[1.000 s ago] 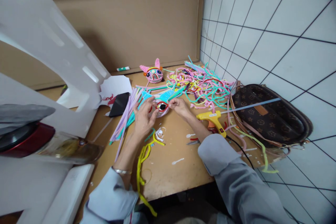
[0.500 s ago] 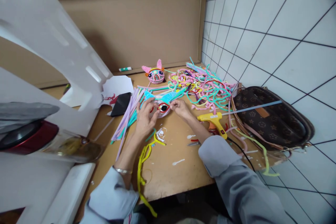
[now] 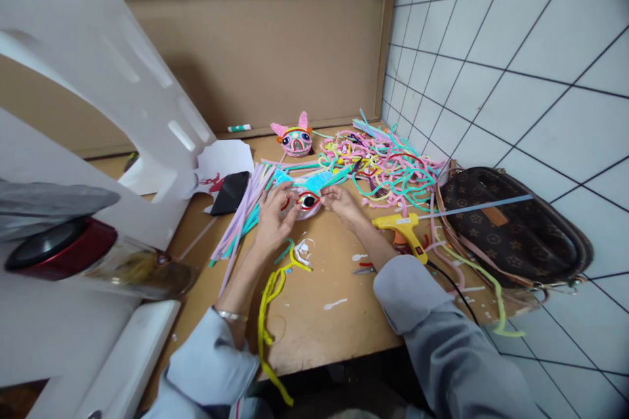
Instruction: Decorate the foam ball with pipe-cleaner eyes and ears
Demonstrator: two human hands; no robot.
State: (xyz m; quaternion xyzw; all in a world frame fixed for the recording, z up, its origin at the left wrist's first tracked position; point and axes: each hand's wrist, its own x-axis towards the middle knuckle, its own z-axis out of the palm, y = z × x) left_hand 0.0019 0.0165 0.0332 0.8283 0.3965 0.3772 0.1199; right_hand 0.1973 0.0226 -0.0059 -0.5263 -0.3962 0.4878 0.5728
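Observation:
A pipe-cleaner animal head (image 3: 310,211) with blue ears and a red-rimmed black eye lies at mid-table. My left hand (image 3: 275,215) is closed round its left side, thumb and fingers hiding much of the face. At the eye's right corner, the bent fingers of my right hand (image 3: 340,201) press together against the head; anything small between them is hidden. Behind stands a similar head with pink ears (image 3: 297,139). A yellow glue gun (image 3: 403,229) with a long glue stick lies right of my right forearm.
Lilac and teal pipe cleaners (image 3: 240,209) lie left, beside a black phone (image 3: 230,194). A tangled pipe-cleaner heap (image 3: 388,167) fills the back right, near a brown handbag (image 3: 511,229). Yellow strips (image 3: 268,301) hang over the front edge. A lidded jar (image 3: 132,268) stands left.
The view has shifted slightly. My right fingers stay by the eye but have opened out a little from a tight pinch; my left hand keeps its hold on the head.

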